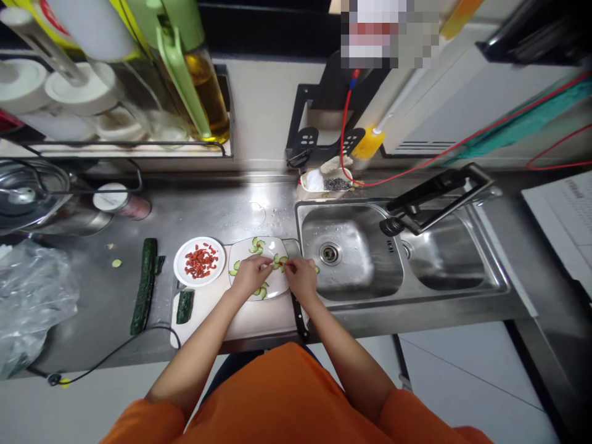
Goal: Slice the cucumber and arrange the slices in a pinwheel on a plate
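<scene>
Over a white plate [278, 288], my left hand [251, 275] pinches at the edge of a cluster of green cucumber slices [278, 261]. My right hand [302, 280] has thumb and finger closed on a small red goji berry [282, 264] at the same cluster's right side. Other fanned cucumber slices [256, 246] lie around the plate. Left of it, a white dish [176, 266] holds many red goji berries [201, 261]. A cut cucumber piece [185, 306] rests on the white cutting board [213, 317] under the plate.
A long cucumber [145, 287] and a clear plastic bag [39, 302] lie on the left of the steel counter. A black-handled knife [301, 320] is by my right forearm. The double sink [354, 246] with its black faucet [430, 197] is to the right.
</scene>
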A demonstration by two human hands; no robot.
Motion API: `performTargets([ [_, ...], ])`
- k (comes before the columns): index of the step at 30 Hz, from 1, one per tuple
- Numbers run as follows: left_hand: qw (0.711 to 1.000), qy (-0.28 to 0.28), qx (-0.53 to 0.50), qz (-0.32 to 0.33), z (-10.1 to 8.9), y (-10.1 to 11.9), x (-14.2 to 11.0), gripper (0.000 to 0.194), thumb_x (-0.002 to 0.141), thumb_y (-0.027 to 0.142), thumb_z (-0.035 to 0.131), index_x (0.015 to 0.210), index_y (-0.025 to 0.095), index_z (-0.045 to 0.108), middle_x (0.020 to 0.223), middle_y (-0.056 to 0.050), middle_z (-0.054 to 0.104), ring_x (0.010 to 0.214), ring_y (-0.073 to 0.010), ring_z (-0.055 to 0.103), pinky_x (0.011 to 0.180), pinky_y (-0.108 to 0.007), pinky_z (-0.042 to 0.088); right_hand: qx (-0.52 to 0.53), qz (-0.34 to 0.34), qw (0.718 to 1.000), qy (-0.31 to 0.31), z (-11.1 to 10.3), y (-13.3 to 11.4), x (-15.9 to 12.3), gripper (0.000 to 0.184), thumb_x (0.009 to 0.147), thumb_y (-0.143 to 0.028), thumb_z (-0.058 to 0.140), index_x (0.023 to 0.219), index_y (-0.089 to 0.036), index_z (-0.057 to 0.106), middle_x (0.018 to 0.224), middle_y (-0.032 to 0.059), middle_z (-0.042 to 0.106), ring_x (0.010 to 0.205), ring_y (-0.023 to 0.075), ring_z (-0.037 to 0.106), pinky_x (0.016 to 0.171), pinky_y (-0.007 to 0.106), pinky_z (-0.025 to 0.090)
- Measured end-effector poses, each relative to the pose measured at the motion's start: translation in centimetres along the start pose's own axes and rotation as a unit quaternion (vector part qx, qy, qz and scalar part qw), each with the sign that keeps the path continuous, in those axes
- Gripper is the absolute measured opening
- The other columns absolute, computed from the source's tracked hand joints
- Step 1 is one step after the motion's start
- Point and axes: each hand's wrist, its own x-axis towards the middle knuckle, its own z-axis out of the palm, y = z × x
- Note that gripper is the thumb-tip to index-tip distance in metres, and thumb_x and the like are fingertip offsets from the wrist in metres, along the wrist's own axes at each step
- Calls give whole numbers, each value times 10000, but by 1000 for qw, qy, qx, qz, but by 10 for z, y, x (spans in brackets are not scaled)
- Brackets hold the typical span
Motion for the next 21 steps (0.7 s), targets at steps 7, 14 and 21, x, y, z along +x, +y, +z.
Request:
performTargets([
  [7,994,80,38,-63,-43,-21,-50,174,809,278,545,874,213,693,855,-28,694,763,-151,621,724,-260,480,-18,-56,998,-16,0,-5,-14,129,813,-204,538,765,-214,658,766,10,652,777,163,494,756,282,301],
  [14,931,150,197,-269,-97,-73,-69,255,797,355,515,909,213,695,905,-53,694,816,-189,625,782,-274,454,-46,-91,993,-66,5,-18,-36,123,831,-253,550,776,-232,658,794,16,646,867,192,474,672,284,268],
  [21,922,123,217,-295,-108,-90,-41,271,770,351,532,945,221,692,952,-64,690,879,-198,620,796,-264,442,-61,-119,987,-91,16,-28,-45,138,856,-277,533,803,-240,654,821,18,644,901,196,466,655,286,249],
])
